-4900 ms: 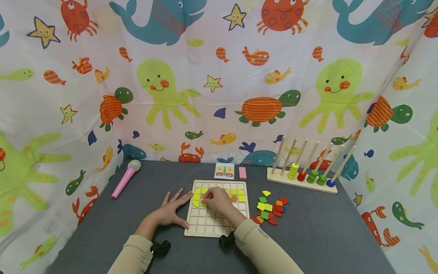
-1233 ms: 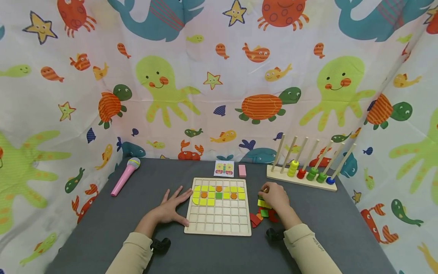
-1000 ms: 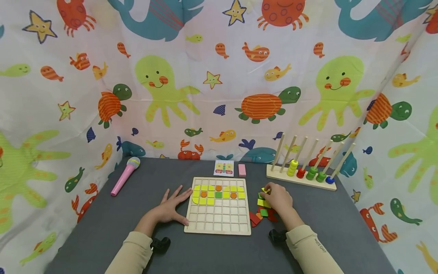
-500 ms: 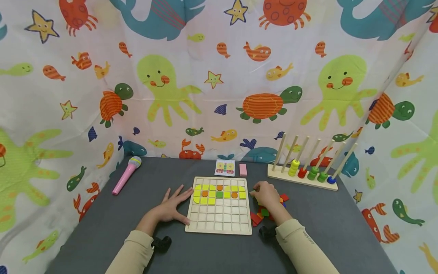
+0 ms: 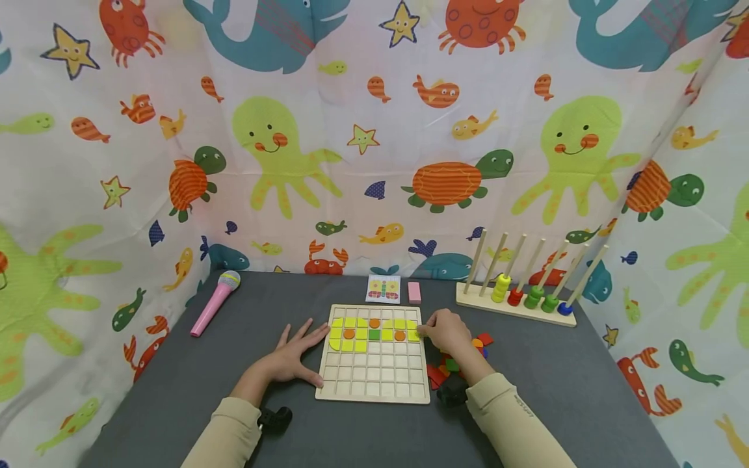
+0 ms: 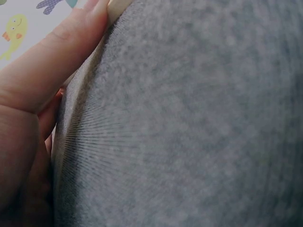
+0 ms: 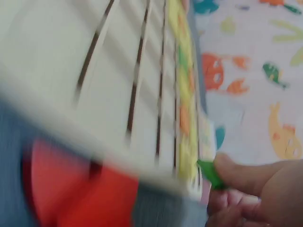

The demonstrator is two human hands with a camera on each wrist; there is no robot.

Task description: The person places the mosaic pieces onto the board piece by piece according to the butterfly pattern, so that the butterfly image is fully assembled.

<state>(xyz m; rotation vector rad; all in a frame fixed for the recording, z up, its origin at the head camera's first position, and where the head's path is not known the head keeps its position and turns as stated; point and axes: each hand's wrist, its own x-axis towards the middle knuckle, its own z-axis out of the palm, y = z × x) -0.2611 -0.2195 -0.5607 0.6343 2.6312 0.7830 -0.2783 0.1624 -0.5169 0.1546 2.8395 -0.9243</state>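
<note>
A wooden grid board lies on the grey table, with yellow, orange and green tiles in its upper rows. My left hand is spread at the board's left edge, fingertips and thumb touching the frame. In the left wrist view its thumb lies along the wooden edge. At the board's upper right edge is my right hand. The right wrist view shows it pinching a green tile between thumb and fingers, close by the end of the yellow row. That tile is hidden by the hand in the head view.
Loose tiles, including a red one, lie right of the board, partly under my right arm. Behind the board are a butterfly pattern card and a pink block. A peg stand with rings stands right, a pink microphone left.
My right hand left the board, reached the loose tiles and came back left to the board's right edge with a green tile. More tiles lie in the third row. My left hand stayed put.
</note>
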